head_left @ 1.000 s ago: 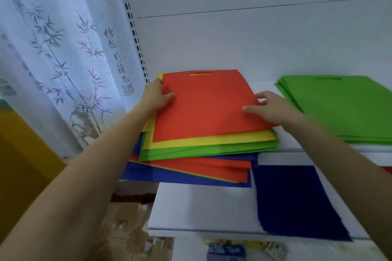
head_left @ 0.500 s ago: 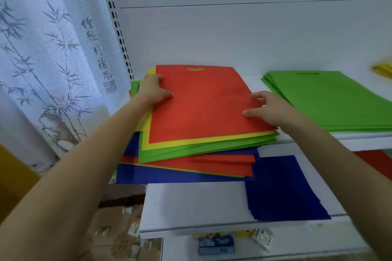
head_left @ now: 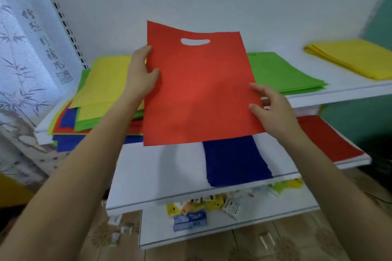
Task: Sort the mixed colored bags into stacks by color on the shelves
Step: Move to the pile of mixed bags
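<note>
I hold a red bag [head_left: 199, 89] with a cut-out handle up in the air in front of the shelves. My left hand [head_left: 141, 74] grips its left edge and my right hand [head_left: 269, 108] grips its right edge. At the left of the upper shelf lies the mixed pile [head_left: 95, 95], a yellow bag on top, with green, blue and red below. Further right on that shelf sit a green stack [head_left: 284, 74] and a yellow stack [head_left: 352, 57]. One shelf lower lie a blue stack [head_left: 235, 161] and a red stack [head_left: 326, 140].
A white curtain [head_left: 25, 70] with a bamboo print hangs at the left. The slotted shelf upright [head_left: 63, 21] runs up beside it. Small boxes and packets [head_left: 201, 207] lie on the lowest shelf. The floor below is tiled.
Both hands have lifted the red bag off the mixed pile and tilted it upright, moving it right. A yellow bag now tops the pile. The view has widened to the right.
</note>
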`<action>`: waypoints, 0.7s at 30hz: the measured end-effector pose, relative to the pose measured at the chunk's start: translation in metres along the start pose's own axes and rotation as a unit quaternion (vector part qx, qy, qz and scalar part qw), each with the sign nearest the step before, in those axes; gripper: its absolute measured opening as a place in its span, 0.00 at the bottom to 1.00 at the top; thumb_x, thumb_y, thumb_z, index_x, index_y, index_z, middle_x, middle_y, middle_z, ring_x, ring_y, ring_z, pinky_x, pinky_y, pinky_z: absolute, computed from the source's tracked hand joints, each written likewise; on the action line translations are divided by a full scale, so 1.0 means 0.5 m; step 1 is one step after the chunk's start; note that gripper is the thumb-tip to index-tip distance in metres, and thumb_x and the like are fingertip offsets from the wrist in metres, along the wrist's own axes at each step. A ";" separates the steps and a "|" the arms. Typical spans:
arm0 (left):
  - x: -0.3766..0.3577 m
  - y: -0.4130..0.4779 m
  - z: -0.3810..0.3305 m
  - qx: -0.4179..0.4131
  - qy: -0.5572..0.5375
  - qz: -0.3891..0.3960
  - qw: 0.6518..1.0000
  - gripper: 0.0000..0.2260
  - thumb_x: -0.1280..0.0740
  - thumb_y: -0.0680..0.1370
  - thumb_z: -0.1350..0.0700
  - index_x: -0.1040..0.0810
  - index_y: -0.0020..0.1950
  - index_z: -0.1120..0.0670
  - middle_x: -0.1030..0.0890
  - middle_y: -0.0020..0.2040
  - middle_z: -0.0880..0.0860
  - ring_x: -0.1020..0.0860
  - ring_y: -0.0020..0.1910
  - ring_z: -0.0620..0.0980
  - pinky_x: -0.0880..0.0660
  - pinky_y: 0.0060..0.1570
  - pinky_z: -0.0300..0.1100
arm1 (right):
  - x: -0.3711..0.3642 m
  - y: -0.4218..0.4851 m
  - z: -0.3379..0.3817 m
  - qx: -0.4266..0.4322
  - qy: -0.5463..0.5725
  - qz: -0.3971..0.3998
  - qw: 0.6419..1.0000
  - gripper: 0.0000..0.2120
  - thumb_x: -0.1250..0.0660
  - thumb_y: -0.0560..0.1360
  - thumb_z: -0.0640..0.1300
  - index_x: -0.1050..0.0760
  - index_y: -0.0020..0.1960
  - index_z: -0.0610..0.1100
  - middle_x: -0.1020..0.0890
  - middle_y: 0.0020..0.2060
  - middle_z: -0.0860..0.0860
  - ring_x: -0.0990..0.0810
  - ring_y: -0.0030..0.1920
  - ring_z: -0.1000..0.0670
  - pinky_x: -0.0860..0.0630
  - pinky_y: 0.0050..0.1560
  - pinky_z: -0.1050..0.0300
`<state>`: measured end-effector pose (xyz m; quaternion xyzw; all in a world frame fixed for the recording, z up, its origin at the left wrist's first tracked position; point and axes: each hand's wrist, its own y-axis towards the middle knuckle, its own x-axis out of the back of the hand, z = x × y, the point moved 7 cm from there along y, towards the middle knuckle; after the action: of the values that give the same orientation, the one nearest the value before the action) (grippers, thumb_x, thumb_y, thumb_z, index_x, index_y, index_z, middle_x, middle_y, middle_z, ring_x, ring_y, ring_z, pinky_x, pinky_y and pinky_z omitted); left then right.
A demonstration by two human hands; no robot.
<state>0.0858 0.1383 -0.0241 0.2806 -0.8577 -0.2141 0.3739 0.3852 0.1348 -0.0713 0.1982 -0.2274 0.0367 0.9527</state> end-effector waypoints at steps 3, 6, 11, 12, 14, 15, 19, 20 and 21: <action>-0.089 -0.089 -0.098 -0.051 -0.023 -0.002 0.998 0.25 0.38 0.72 0.68 0.34 0.69 0.62 0.32 0.69 0.59 0.33 0.68 0.53 0.34 0.61 0.31 | 0.106 -0.099 -0.100 0.000 -0.020 -0.024 1.000 0.21 0.38 0.75 0.34 0.31 0.67 0.48 0.26 0.57 0.51 0.27 0.52 0.52 0.29 0.51 0.60; -0.194 -0.195 -0.189 -0.088 -0.057 0.020 0.994 0.24 0.39 0.71 0.67 0.32 0.67 0.63 0.31 0.67 0.60 0.31 0.63 0.50 0.36 0.50 0.19 | 0.204 -0.204 -0.212 -0.037 -0.031 -0.048 0.998 0.21 0.38 0.75 0.33 0.31 0.66 0.45 0.29 0.57 0.54 0.29 0.55 0.54 0.32 0.52 0.64; -0.419 -0.388 -0.310 -0.089 -0.098 0.106 0.985 0.21 0.38 0.72 0.69 0.29 0.65 0.63 0.28 0.61 0.58 0.30 0.55 0.48 0.36 0.48 0.21 | 0.348 -0.383 -0.426 -0.147 -0.049 -0.070 0.985 0.21 0.38 0.75 0.32 0.30 0.66 0.43 0.28 0.56 0.53 0.28 0.53 0.53 0.33 0.45 0.70; -0.460 -0.425 -0.320 -0.079 -0.102 0.126 0.984 0.20 0.38 0.72 0.70 0.29 0.65 0.63 0.28 0.62 0.57 0.30 0.57 0.49 0.35 0.51 0.24 | 0.368 -0.415 -0.466 -0.176 -0.054 -0.069 0.981 0.21 0.38 0.75 0.32 0.30 0.66 0.42 0.28 0.57 0.52 0.28 0.53 0.53 0.33 0.44 0.70; -0.540 -0.489 -0.326 -0.060 -0.101 0.163 0.980 0.20 0.38 0.72 0.70 0.29 0.65 0.63 0.27 0.63 0.60 0.29 0.61 0.53 0.36 0.59 0.33 | 0.396 -0.467 -0.542 -0.229 -0.054 -0.058 0.970 0.20 0.39 0.76 0.33 0.31 0.67 0.41 0.26 0.56 0.49 0.27 0.50 0.54 0.33 0.45 0.67; -0.579 -0.516 -0.320 -0.045 -0.095 0.181 0.978 0.20 0.38 0.73 0.70 0.29 0.65 0.63 0.28 0.64 0.61 0.29 0.63 0.55 0.36 0.62 0.37 | 0.405 -0.488 -0.578 -0.256 -0.056 -0.047 0.964 0.20 0.40 0.76 0.34 0.31 0.68 0.41 0.25 0.52 0.49 0.28 0.45 0.56 0.32 0.43 0.66; -0.724 -0.605 -0.276 0.033 -0.066 0.265 0.961 0.21 0.40 0.73 0.69 0.30 0.67 0.64 0.29 0.66 0.62 0.30 0.65 0.58 0.35 0.65 0.44 | 0.434 -0.534 -0.702 -0.334 -0.090 -0.017 0.938 0.21 0.42 0.76 0.33 0.33 0.69 0.42 0.26 0.40 0.53 0.30 0.35 0.58 0.33 0.34 0.66; -0.759 -0.620 -0.263 0.048 -0.059 0.287 0.955 0.21 0.40 0.73 0.69 0.31 0.67 0.64 0.30 0.67 0.62 0.31 0.66 0.58 0.34 0.65 0.45 | 0.437 -0.532 -0.726 -0.343 -0.096 -0.009 0.935 0.22 0.42 0.76 0.33 0.33 0.69 0.42 0.24 0.45 0.49 0.27 0.38 0.54 0.30 0.37 0.63; -0.794 -0.631 -0.251 0.063 -0.053 0.308 0.948 0.22 0.40 0.73 0.70 0.32 0.68 0.64 0.31 0.68 0.62 0.31 0.67 0.58 0.34 0.65 0.46 | 0.440 -0.528 -0.749 -0.349 -0.102 0.000 0.932 0.22 0.42 0.76 0.33 0.33 0.69 0.42 0.23 0.52 0.46 0.24 0.44 0.50 0.26 0.43 0.57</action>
<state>0.5064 0.1361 -0.3342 0.0135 -0.9326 -0.0489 0.3572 0.7810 0.0356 -0.3742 -0.1439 -0.3216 -0.0654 0.9336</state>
